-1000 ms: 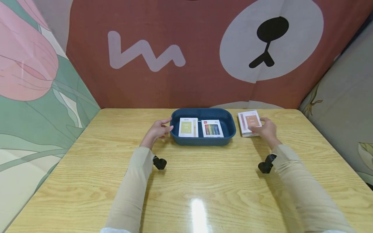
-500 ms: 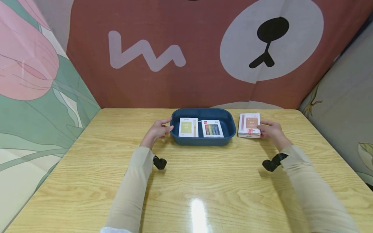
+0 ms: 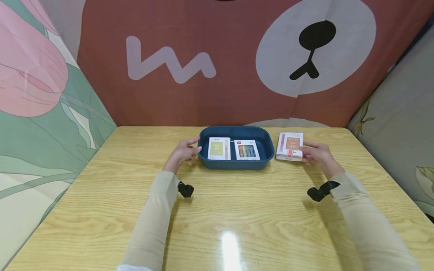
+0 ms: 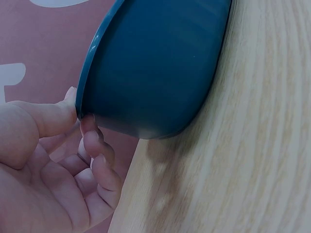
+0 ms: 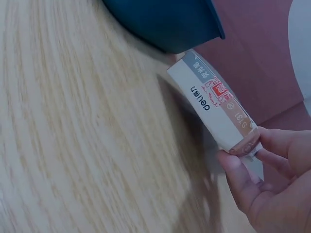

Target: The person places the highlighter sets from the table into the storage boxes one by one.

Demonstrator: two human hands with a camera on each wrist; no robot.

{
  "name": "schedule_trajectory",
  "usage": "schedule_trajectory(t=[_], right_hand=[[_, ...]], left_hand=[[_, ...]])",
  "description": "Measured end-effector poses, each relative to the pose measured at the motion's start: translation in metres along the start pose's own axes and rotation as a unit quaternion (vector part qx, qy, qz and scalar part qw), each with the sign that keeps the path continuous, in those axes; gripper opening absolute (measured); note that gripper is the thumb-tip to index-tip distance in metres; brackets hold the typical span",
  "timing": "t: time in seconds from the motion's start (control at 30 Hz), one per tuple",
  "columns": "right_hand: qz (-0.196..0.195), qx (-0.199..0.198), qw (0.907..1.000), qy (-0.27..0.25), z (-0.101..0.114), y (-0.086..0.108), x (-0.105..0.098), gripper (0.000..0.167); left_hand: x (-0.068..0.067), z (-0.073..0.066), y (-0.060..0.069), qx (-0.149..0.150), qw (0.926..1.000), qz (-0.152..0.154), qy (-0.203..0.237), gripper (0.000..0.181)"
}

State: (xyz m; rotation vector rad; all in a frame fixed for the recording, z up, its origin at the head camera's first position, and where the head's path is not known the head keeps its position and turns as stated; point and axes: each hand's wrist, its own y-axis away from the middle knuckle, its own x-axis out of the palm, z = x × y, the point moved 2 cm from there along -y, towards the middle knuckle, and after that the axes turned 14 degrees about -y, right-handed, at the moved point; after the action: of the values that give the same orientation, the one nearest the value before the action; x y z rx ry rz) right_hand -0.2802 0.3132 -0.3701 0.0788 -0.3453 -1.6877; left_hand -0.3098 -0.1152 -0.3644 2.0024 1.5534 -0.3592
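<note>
My left hand (image 3: 183, 151) pinches the left rim of a dark blue plastic bin (image 3: 234, 165). In the left wrist view, the thumb lies on the bin's rim (image 4: 85, 73) and curled fingers sit beneath it. Inside the bin lie a white box with a yellow panel (image 3: 218, 148) and, to its right, a box of crayon-like coloured sticks (image 3: 246, 150). Right of the bin, my right hand (image 3: 318, 153) pinches the right edge of a white and orange highlighter box (image 3: 289, 146). The right wrist view shows the highlighter box (image 5: 214, 102) between thumb and fingers, its shadow beside it.
The bin stands near the back edge of the wood-grain table (image 3: 203, 210). A brown and white printed cloth (image 3: 234, 86) hangs right behind it. Black wrist cameras, such as the left one (image 3: 185, 189), hang below both sleeves.
My right hand has shifted rightward from over the highlighter box to its right edge. The box has turned straighter to the table. My left hand and the bin stay in place.
</note>
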Motion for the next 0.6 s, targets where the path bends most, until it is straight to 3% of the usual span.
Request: schedule_trajectory(t=[0.3, 0.37, 0.6], right_hand=[[-0.004, -0.043, 0.9983, -0.038, 0.005, 0.001, 0.001, 0.057], [0.0, -0.052, 0.9984, -0.023, 0.011, 0.008, 0.006, 0.063], [-0.014, -0.055, 0.9983, -0.013, 0.022, 0.016, 0.012, 0.057]], left_hand=[[0.0, 0.0, 0.001, 0.006, 1.0, -0.003, 0.0, 0.05], [0.0, -0.001, 0.002, 0.007, 1.0, -0.003, 0.001, 0.051], [0.0, 0.0, 0.001, 0.008, 1.0, -0.001, 0.0, 0.051]])
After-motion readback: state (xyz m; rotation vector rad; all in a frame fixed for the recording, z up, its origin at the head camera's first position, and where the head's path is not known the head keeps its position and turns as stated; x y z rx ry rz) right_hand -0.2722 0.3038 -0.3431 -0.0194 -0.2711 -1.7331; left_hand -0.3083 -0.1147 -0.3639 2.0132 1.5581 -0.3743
